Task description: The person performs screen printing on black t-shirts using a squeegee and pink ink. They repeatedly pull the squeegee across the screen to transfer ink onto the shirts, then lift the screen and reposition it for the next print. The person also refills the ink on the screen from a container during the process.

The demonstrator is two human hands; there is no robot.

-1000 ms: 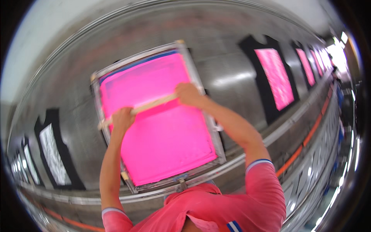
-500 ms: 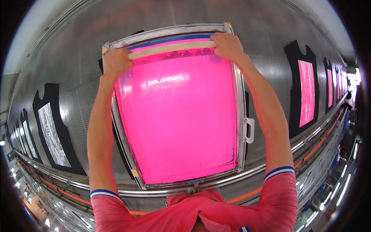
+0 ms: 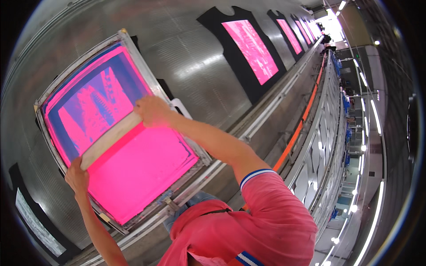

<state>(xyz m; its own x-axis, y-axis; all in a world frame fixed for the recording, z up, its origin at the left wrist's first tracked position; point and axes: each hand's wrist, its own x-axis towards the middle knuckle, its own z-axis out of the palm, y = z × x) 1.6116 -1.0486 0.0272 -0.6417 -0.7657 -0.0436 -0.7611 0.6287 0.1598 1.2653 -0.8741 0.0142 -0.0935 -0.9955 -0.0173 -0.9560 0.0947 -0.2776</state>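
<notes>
Both my hands hold the ends of a pale wooden squeegee (image 3: 108, 140), which spans a screen-printing frame (image 3: 148, 72) at a slant. My left hand (image 3: 77, 177) is closed round its near left end. At the far right end, my right hand (image 3: 153, 111) grips it, fingers wrapped over the top. Bright pink ink (image 3: 140, 170) covers the mesh on the near side of the squeegee. Beyond it, the blue-purple stencil (image 3: 91, 104) shows with pink patterned areas. The squeegee's lower edge is hidden in the ink.
The frame lies on a long grey metal table. To the right, a black garment piece (image 3: 239, 73) bears a pink print, with several more in a row behind. Another black piece (image 3: 22, 186) with a white print lies at lower left. A white handle (image 3: 181, 107) juts from the frame's right side. A metal rail and orange strip (image 3: 298, 133) run along the table's near edge.
My hands have pulled the squeegee from the frame's far end to about its middle, uncovering the patterned stencil behind it. The head view has turned and shifted to the right.
</notes>
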